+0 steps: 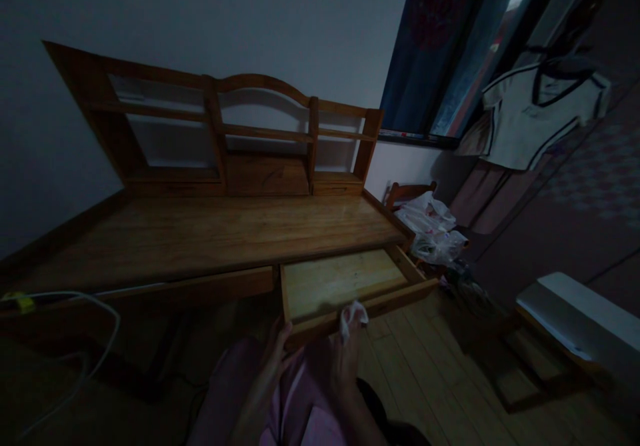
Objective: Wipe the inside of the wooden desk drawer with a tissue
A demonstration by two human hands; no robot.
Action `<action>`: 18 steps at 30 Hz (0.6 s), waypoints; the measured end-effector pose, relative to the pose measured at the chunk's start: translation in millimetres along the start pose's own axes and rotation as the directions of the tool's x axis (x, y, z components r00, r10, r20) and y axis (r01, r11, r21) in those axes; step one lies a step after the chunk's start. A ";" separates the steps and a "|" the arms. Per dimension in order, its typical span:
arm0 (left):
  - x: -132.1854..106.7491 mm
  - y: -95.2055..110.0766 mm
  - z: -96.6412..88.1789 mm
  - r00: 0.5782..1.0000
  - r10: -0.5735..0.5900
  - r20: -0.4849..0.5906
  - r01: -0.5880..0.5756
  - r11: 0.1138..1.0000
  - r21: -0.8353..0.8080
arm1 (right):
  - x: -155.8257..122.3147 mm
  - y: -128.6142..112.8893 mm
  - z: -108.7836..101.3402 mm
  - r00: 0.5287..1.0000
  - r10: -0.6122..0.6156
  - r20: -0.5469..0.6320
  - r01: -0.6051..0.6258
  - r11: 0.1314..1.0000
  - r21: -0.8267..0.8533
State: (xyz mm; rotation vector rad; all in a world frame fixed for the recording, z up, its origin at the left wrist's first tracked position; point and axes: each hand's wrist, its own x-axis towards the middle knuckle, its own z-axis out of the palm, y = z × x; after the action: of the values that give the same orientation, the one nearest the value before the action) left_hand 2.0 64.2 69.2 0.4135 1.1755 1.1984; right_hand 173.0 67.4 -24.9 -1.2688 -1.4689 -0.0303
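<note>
Head view: drawer (345,279) pulled out from desk (240,226), right of centre. Long axis runs left–right along the desk edge, right end higher in view; front panel (400,301) faces the person. Left hand (276,347) at its left front corner, grip unclear. Right hand (346,359) clamped on bunched white cloth (354,314) at front panel.

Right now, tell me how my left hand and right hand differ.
Your right hand holds a pale cloth; your left hand shows none. Your left hand is at the front left corner of the open drawer; your right hand, nearer mid-front. Both are bare.
</note>
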 end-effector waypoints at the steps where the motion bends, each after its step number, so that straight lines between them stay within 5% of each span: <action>1: 0.2 -0.9 0.4 1.000 -0.003 -0.016 0.003 1.000 0.008 | -8.6 -2.5 2.2 0.990 -0.120 0.075 0.124 0.991 -0.052; 4: 1.9 -2.8 0.9 0.999 -0.036 -0.001 0.036 0.998 0.042 | -18.0 -6.7 1.2 0.863 -0.383 0.331 0.433 0.896 -0.093; 8: 5.3 -0.3 2.7 0.999 -0.034 0.033 0.033 0.999 0.037 | -11.0 9.6 -11.2 0.751 -0.478 0.455 0.566 0.821 -0.072; 14: 10.8 8.2 5.8 0.999 -0.034 0.033 0.034 0.999 0.006 | -14.5 49.3 -26.3 0.861 -0.416 0.293 0.482 0.852 -0.206; 18: 13.2 0.3 0.3 0.999 -0.033 0.032 0.034 0.999 -0.029 | -22.1 38.6 -23.4 0.854 -0.373 0.363 0.468 0.855 -0.222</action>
State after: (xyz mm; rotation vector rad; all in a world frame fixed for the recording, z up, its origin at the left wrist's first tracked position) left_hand 0.9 75.9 63.2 0.3879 1.1326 1.1753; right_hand 210.8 54.4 -55.2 -1.1958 -2.0642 -0.3849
